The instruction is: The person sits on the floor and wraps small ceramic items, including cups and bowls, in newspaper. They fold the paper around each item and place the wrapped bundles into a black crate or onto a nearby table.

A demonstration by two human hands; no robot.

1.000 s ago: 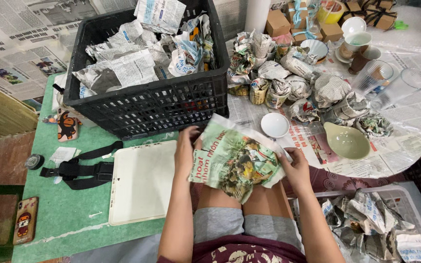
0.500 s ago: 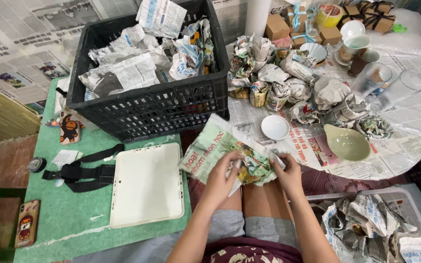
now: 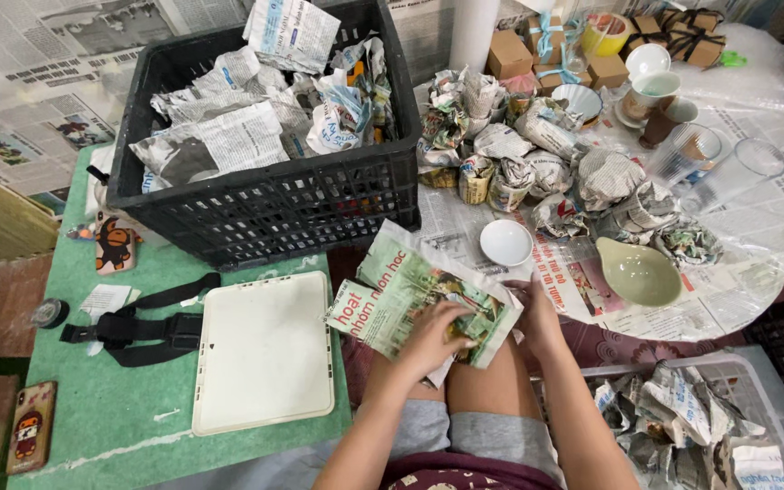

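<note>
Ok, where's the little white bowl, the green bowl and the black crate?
Small white round bowl (image 3: 506,242), head view, inner bottom.
Pale green ceramic bowl (image 3: 639,272), head view, inside.
Black plastic crate (image 3: 292,204), head view, front wall.

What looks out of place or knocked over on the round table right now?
One clear drinking glass lies tipped on its side near the table's right edge, beside an upright glass. Nothing spilled shows. The newspaper-wrapped bundles lie in a loose heap.

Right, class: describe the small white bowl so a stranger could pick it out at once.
Start at the big black crate of newspaper-wrapped bundles. Just past its front right corner, on the newspaper-covered round table, sits the small white bowl. Unlike the larger pale green bowl to its right and the wrapped pieces behind, it is plain white, bare and empty.
</note>
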